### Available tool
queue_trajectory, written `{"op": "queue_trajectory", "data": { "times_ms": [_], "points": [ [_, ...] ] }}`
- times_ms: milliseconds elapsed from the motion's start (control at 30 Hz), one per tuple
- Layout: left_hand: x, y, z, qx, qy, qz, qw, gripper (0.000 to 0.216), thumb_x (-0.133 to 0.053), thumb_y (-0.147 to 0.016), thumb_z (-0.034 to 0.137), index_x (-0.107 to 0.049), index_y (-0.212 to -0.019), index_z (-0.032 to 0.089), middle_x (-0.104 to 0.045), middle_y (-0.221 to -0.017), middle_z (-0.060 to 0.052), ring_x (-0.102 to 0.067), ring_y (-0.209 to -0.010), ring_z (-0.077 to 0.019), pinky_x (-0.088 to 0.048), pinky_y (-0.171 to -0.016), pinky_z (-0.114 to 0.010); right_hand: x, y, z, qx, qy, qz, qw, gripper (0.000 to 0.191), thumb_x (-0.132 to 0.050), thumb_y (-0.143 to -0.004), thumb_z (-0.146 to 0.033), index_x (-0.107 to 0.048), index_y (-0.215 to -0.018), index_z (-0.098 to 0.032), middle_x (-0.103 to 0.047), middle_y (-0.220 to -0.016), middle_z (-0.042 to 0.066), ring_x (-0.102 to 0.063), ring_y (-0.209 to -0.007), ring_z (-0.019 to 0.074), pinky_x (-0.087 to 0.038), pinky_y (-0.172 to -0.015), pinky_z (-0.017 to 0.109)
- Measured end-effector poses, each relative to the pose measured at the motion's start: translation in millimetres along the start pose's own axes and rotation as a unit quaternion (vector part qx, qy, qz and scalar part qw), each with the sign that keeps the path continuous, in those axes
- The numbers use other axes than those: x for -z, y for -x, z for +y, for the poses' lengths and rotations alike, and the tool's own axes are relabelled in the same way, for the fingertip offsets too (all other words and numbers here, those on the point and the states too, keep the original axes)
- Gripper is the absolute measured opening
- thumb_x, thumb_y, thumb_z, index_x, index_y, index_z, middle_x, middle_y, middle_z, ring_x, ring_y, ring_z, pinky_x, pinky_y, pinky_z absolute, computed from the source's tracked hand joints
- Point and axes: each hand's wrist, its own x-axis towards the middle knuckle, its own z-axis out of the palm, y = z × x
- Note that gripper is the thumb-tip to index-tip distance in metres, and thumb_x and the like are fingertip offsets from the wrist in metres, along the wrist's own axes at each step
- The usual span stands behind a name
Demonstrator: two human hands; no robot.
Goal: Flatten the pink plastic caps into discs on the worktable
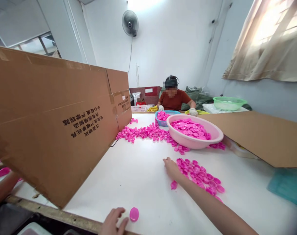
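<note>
At the table's near edge is my left hand (113, 222), its thumb and fingers apart. Just right of its fingertips lies a single pink round plastic disc (134, 214), flat on the white table (143, 182). My right hand (170, 165) reaches out farther, fingers bent and drawn together over the tabletop; whatever they hold, if anything, is hidden. Beside that hand and partly behind its forearm spreads a loose group of small pink plastic cups (197, 173). One pink piece (173, 185) sits close to the wrist.
A tall cardboard box (52, 120) walls off the left. Farther back are scattered pink pieces (148, 132), a pink basin (192, 143) of discs and a blue basket (162, 123). A cardboard flap (263, 133) juts in at right. Opposite, a person (176, 99) wears white gloves.
</note>
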Motion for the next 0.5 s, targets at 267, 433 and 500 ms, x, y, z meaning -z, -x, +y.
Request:
{"op": "queue_trajectory", "data": {
  "times_ms": [267, 433, 500],
  "points": [
    [-31, -36, 47, -0.012, -0.094, -0.091, 0.991, 0.031, -0.045, -0.065, 0.009, -0.055, -0.092, 0.021, -0.054, -0.096, -0.005, -0.054, -0.08, -0.0155, -0.038, -0.073, -0.025, -17, 22, -46, 0.108, -0.138, -0.147, 0.973, 0.043, -0.075, -0.044, -0.031, -0.061, -0.083, -0.018, -0.052, -0.092, 0.003, -0.054, -0.073, 0.0143, -0.039, -0.055, 0.021],
    [-29, -42, 40, -0.041, 0.16, -0.052, 0.985, 0.016, -0.044, -0.075, 0.028, -0.056, -0.081, 0.02, -0.058, -0.075, 0.0, -0.054, -0.064, -0.0109, -0.04, -0.062, -0.021, -7, 24, -45, 0.085, -0.232, -0.08, 0.966, 0.028, -0.063, -0.062, -0.037, -0.063, -0.082, -0.017, -0.058, -0.084, 0.005, -0.053, -0.08, 0.0155, -0.04, -0.068, 0.024],
    [-34, -51, 48, -0.024, 0.289, -0.042, 0.956, 0.027, -0.046, -0.074, 0.04, -0.055, -0.085, 0.018, -0.058, -0.072, 0.0, -0.054, -0.059, -0.0102, -0.042, -0.055, -0.02, 0, 26, -43, 0.076, -0.306, -0.086, 0.945, 0.025, -0.047, -0.076, -0.034, -0.063, -0.083, -0.016, -0.06, -0.079, 0.005, -0.055, -0.073, 0.0128, -0.041, -0.066, 0.023]
  ]
}}
